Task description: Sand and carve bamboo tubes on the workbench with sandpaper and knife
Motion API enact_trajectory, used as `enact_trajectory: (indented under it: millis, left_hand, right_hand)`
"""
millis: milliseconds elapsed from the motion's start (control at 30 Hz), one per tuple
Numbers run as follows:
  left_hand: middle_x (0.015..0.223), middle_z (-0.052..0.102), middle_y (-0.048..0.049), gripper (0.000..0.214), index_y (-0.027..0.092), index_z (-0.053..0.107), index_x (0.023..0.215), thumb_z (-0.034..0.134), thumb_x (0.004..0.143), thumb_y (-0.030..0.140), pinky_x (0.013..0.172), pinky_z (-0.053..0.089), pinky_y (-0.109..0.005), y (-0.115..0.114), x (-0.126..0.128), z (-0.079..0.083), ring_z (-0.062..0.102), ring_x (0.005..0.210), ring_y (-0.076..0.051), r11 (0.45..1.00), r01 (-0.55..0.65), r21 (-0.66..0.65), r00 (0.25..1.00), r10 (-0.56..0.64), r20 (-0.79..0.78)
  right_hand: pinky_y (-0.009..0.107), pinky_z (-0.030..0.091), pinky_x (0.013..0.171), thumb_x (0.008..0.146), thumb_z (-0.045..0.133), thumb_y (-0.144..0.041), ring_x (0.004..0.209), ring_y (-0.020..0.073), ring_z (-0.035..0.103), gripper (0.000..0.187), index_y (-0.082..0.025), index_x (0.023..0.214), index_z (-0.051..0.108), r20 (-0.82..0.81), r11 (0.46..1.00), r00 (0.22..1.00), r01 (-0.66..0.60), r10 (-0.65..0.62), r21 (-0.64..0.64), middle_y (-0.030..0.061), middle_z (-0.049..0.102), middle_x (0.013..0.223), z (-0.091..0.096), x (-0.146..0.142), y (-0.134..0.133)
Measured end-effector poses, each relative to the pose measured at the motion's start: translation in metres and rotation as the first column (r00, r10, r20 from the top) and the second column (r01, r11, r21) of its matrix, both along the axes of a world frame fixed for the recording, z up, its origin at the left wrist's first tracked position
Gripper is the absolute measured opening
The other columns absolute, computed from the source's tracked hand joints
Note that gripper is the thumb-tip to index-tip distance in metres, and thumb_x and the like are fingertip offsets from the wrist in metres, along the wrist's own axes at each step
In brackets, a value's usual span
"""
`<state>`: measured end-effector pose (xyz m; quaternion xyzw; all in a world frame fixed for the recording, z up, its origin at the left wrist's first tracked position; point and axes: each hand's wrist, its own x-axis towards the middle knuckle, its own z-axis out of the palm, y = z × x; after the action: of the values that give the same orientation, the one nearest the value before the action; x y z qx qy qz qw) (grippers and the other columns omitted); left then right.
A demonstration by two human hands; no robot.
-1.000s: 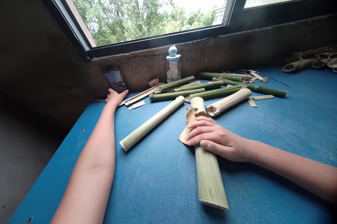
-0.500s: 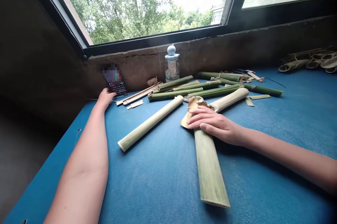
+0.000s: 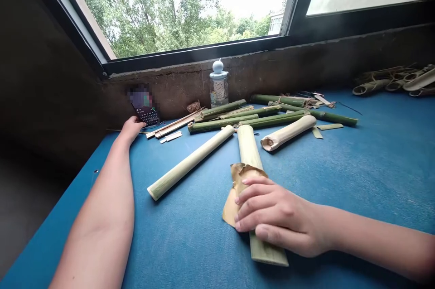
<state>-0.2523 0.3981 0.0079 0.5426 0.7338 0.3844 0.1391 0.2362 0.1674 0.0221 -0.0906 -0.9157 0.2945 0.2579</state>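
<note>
My right hand presses a folded brown piece of sandpaper around a pale green bamboo section that lies lengthwise on the blue table. The fingers curl over paper and bamboo near its close end. My left hand is stretched far out to the back left. It rests on the table beside a dark phone leaning against the wall. Its fingers are curled, and I cannot see anything in them.
Another pale bamboo pole lies diagonally left of the held one, a short stub to the right. Dark green bamboo stalks, wood strips, twine and a glass jar sit along the wall. More cut bamboo lies far right.
My right hand slid with the sandpaper along the bamboo toward me, from its far end to near its close end. My left hand stayed by the phone.
</note>
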Motion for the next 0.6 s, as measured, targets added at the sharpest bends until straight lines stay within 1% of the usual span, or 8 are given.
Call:
enact_trajectory:
  millis: [67,133,167,233,300,333,433,600]
  left_hand:
    - [0.114,0.065,-0.0083,0.027,0.013,0.063,0.115,0.064,0.094,0.030,0.088,0.055,-0.042,-0.001,0.001,-0.001,0.064,0.101,-0.021,1.000,0.009,0.000,1.000,-0.009,0.001]
    - [0.116,0.064,-0.0086,0.028,0.014,0.062,0.117,0.063,0.094,0.030,0.088,0.055,-0.042,-0.001,0.001,-0.002,0.064,0.102,-0.021,1.000,0.018,0.002,1.000,-0.018,-0.002]
    - [0.116,0.064,-0.0087,0.028,0.014,0.062,0.117,0.063,0.094,0.030,0.088,0.055,-0.042,-0.001,0.000,-0.002,0.064,0.102,-0.021,1.000,0.019,0.003,1.000,-0.019,-0.006]
    - [0.116,0.064,-0.0087,0.028,0.014,0.062,0.116,0.063,0.094,0.031,0.089,0.055,-0.043,-0.001,-0.001,-0.002,0.064,0.102,-0.022,1.000,0.011,0.005,1.000,-0.011,-0.019]
    - [0.114,0.065,-0.0084,0.027,0.014,0.063,0.114,0.064,0.094,0.032,0.090,0.054,-0.044,-0.001,-0.001,-0.002,0.064,0.102,-0.022,1.000,-0.007,0.008,0.999,0.007,-0.035]
    - [0.114,0.065,-0.0082,0.027,0.014,0.063,0.113,0.064,0.094,0.032,0.090,0.053,-0.044,-0.001,-0.002,-0.002,0.064,0.102,-0.022,1.000,-0.016,0.009,0.999,0.016,-0.043]
    - [0.113,0.065,-0.0080,0.027,0.014,0.064,0.111,0.064,0.094,0.033,0.091,0.053,-0.044,-0.002,-0.002,-0.002,0.063,0.103,-0.022,0.999,-0.032,0.013,0.997,0.033,-0.064]
    - [0.115,0.065,-0.0083,0.028,0.014,0.063,0.113,0.063,0.094,0.034,0.091,0.053,-0.044,-0.001,0.000,-0.002,0.063,0.104,-0.023,0.999,-0.044,0.004,0.994,0.044,-0.097]
  right_hand:
    - [0.039,0.031,0.114,0.102,0.041,-0.031,0.113,0.0210,0.061,0.034,-0.017,0.116,0.069,0.018,0.998,0.998,-0.066,0.066,0.012,0.0077,0.075,0.108,0.002,-0.001,-0.003]
    - [0.038,0.033,0.113,0.102,0.043,-0.029,0.116,0.0206,0.061,0.031,-0.016,0.115,0.068,0.012,0.996,0.996,-0.087,0.087,0.035,0.0083,0.075,0.111,0.001,0.002,0.006]
    - [0.038,0.034,0.113,0.102,0.043,-0.028,0.117,0.0203,0.060,0.031,-0.017,0.115,0.069,-0.005,0.998,0.998,-0.059,0.060,0.037,0.0084,0.074,0.112,0.000,0.005,0.013]
    - [0.040,0.032,0.113,0.103,0.042,-0.027,0.121,0.0204,0.058,0.032,-0.018,0.114,0.070,-0.028,0.999,0.998,0.049,-0.049,0.018,0.0077,0.074,0.112,-0.004,0.011,0.027]
    - [0.043,0.028,0.115,0.104,0.040,-0.030,0.126,0.0216,0.054,0.034,-0.021,0.113,0.072,-0.007,0.988,0.988,0.153,-0.153,-0.006,0.0068,0.074,0.112,-0.008,0.014,0.035]
    - [0.045,0.026,0.116,0.105,0.039,-0.032,0.128,0.0224,0.053,0.035,-0.022,0.113,0.072,0.012,0.984,0.984,0.179,-0.179,-0.013,0.0067,0.074,0.113,-0.010,0.015,0.037]
    - [0.047,0.022,0.118,0.105,0.038,-0.035,0.130,0.0232,0.051,0.037,-0.022,0.114,0.071,0.032,0.982,0.982,0.187,-0.186,-0.017,0.0067,0.074,0.113,-0.011,0.015,0.034]
    - [0.047,0.023,0.118,0.105,0.038,-0.035,0.130,0.0231,0.051,0.037,-0.023,0.115,0.072,0.041,0.985,0.985,0.170,-0.169,-0.019,0.0064,0.074,0.113,-0.012,0.015,0.035]
